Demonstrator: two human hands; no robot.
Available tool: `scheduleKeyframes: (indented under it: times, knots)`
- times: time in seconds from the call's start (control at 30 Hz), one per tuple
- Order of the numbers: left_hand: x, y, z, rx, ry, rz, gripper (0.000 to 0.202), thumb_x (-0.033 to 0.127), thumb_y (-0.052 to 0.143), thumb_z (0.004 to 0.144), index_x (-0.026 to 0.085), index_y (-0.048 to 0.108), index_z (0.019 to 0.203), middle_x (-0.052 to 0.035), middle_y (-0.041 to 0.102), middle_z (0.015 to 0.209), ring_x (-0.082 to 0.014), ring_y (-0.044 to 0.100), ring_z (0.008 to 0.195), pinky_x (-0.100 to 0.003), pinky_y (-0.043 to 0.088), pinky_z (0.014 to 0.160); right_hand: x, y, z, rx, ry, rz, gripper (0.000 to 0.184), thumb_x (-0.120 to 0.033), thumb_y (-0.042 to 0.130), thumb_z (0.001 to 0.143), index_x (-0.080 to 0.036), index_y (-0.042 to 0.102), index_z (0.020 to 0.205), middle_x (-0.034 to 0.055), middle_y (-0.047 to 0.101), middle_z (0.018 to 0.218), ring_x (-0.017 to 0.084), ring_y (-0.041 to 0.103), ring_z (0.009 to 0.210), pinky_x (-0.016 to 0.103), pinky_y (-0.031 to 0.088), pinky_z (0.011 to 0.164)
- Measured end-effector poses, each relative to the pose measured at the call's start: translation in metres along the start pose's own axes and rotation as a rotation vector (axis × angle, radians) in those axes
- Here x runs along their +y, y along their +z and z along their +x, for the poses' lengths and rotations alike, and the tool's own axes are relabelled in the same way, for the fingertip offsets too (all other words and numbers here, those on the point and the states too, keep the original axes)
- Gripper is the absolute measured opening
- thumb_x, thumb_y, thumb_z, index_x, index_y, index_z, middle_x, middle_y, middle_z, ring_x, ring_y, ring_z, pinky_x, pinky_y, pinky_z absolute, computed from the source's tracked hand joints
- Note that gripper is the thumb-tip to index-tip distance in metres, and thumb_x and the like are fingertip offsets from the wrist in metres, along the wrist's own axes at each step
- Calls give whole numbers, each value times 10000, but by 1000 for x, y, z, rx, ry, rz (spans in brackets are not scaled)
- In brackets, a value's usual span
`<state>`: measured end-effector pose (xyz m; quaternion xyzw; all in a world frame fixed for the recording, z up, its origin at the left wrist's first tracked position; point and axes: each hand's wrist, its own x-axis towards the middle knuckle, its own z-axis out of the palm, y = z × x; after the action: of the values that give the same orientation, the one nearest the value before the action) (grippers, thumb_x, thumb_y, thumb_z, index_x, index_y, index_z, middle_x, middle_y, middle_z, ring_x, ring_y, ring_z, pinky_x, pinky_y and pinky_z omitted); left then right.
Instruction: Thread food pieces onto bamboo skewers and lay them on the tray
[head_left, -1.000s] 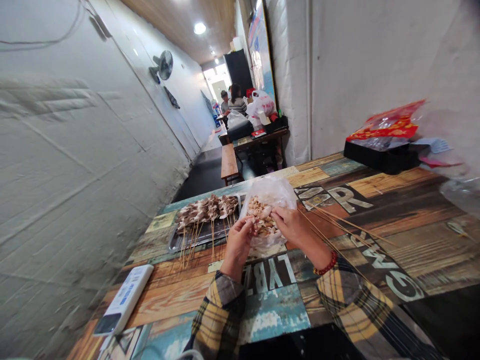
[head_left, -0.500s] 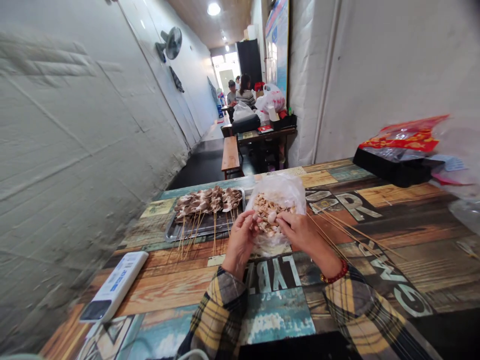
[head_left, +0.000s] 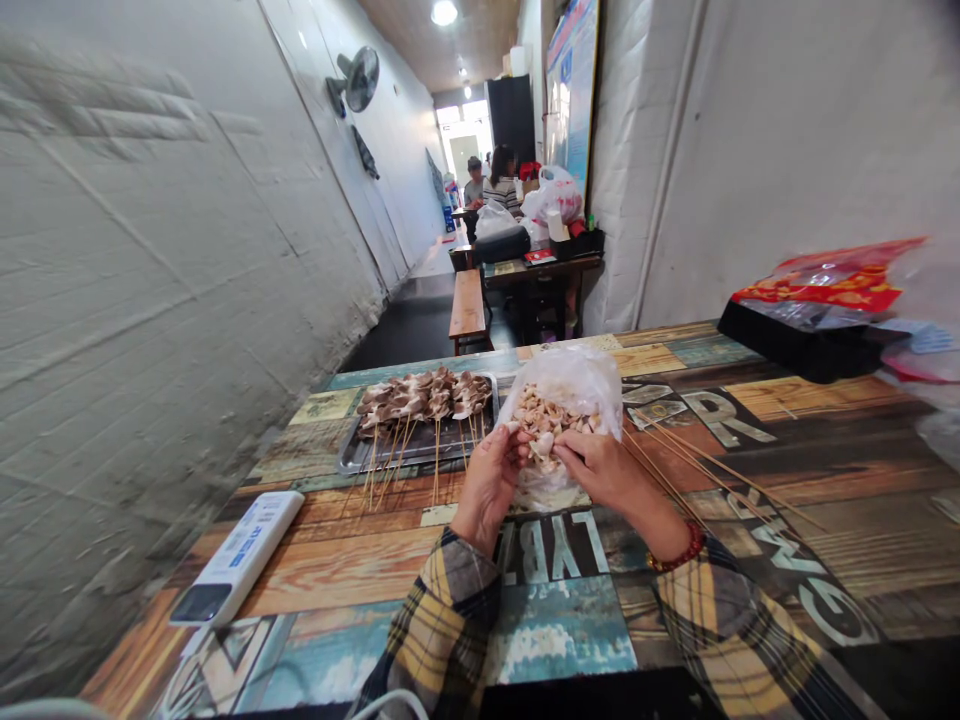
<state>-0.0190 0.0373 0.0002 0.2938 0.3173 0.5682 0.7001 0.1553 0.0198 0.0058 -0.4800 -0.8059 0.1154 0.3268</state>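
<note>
My left hand (head_left: 491,485) is closed in a pinch, with a small pale tip showing at its fingertips. Opposite it, my right hand (head_left: 606,470) pinches a whitish food piece (head_left: 546,442) between thumb and finger. Both hands are over a clear plastic bag (head_left: 592,370), opened out and full of pale tan food pieces (head_left: 551,408). Whether a thin stick runs between the fingers is hard to see. Left of the bag, a metal tray (head_left: 352,458) bears skewers loaded with brown-grey pieces (head_left: 427,393), their bare sticks pointing toward me. Several bare bamboo skewers (head_left: 720,465) lie right of my right hand.
A white power strip (head_left: 244,550) with a cable lies at the left of the patterned table (head_left: 345,575). At the far right, a black tray (head_left: 806,340) holds red and clear packaging. Beyond the table stand a bench (head_left: 469,303) and another table, with people seated farther back.
The whole view has shifted slightly to the right. My hands stay over the bag in nearly the same pinch, the fingers moving only a little around the pale piece.
</note>
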Motion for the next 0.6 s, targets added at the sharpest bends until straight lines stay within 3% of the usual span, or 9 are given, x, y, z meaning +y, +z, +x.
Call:
scheduleKeyframes:
  times: [0.6]
  knots:
    - [-3,3,-2,8,-8,-45,283,356,714,752,131,653,913,-84,716,927,-133,628,695,-245,471,629,-1,5,0,-16,-6,-70,247,-216,429,947,-178,613,787,48,676,758,171,623,718,249,337,619]
